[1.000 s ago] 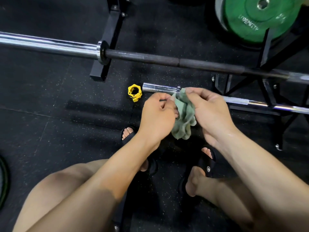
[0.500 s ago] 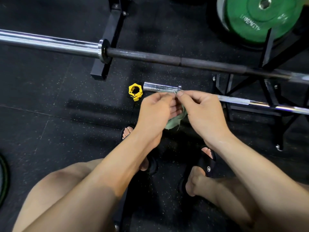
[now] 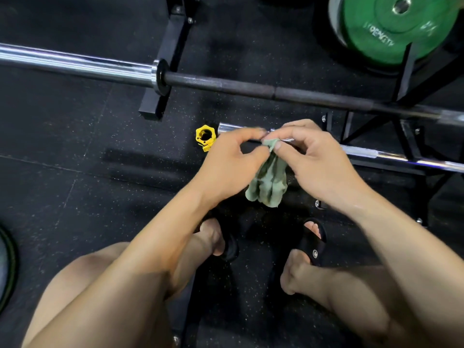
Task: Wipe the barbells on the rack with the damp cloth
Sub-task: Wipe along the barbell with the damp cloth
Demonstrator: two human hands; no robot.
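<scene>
My fingers (image 3: 277,146) pinch the top edge of the green cloth (image 3: 267,179): thumb and forefinger of my right hand (image 3: 321,162) nip it from one side, and the fingertips of my left hand (image 3: 226,164) meet them from the other, curled in and narrow around the same bunched corner. The rest of the cloth hangs down crumpled between my two wrists, free of the floor.

Just behind my knuckles lies the lower barbell (image 3: 376,154), a chrome bar whose near end pokes out to the left of my left hand; my hands cover the part in between, and I cannot tell whether the cloth touches it. The bar runs off to the right across the black rack frame (image 3: 406,136). Just beside its free end, a yellow collar clamp (image 3: 205,137) lies on the floor.

Farther away, the upper barbell (image 3: 251,86) crosses the whole view, with a shiny sleeve on the left, a dark shaft on the right, and a collar between them above a black upright foot (image 3: 153,101). A green weight plate (image 3: 399,26) stands at the top right, behind the rack.

Below my hands, my forearms reach out over my bare knees, and my feet sit in black slides (image 3: 313,244) on the speckled black rubber floor (image 3: 62,146). A dark plate edge (image 3: 10,262) shows at the far left.
</scene>
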